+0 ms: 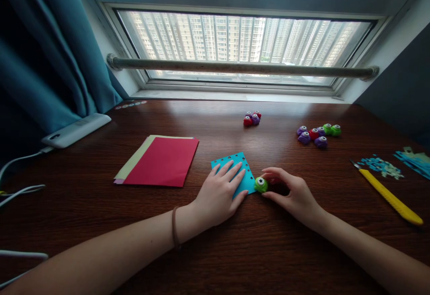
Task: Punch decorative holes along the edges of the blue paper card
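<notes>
While my left hand (220, 194) lies flat, fingers (231, 171) spread, pinning the blue punched paper (235, 162), my right hand (290, 192) curls thumb and fingers narrowly around the green punch (260, 184) at the sheet's right corner. Beyond my right fingertips sit spare punches (317, 134); left of my left fingers, red paper (161, 161).

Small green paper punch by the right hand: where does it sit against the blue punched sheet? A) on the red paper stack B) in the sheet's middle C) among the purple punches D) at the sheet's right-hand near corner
D: the small green paper punch sits at the right-hand near corner of the blue punched sheet, with the right hand beside it and the left hand flat on the sheet.
</notes>
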Demonstrator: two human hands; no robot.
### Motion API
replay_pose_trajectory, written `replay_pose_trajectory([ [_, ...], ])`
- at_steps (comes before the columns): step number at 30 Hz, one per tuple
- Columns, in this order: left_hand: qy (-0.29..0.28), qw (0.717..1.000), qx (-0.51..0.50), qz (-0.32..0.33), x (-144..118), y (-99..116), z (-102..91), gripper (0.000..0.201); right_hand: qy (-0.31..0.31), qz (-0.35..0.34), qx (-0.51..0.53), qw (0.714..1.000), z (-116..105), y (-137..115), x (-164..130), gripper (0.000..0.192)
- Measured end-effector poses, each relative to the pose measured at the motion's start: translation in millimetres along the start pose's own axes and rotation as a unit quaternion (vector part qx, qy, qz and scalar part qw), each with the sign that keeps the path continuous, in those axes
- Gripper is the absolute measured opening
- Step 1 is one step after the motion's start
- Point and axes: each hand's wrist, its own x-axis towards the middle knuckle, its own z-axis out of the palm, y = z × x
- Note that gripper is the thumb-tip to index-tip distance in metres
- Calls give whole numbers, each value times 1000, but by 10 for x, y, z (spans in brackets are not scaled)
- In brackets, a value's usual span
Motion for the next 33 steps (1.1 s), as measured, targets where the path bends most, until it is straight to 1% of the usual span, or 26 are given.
replay_pose_trajectory([
  [5, 11, 1000, -9, 12, 3, -12, -3, 45, 7, -1, -31, 999, -11, -18, 2, 40],
  [11, 18, 999, -23, 19, 1, -29, 19, 46, -10, 0, -20, 1000, -19, -54, 9, 39],
  [23, -21, 999, -23, 14, 22, -19, 8, 47, -21, 2, -7, 1000, -12, -26, 2, 40],
  [33, -23, 1000, -11, 17, 21, -22, 25, 47, -12, 1, -6, 1000, -8, -47, 10, 40],
])
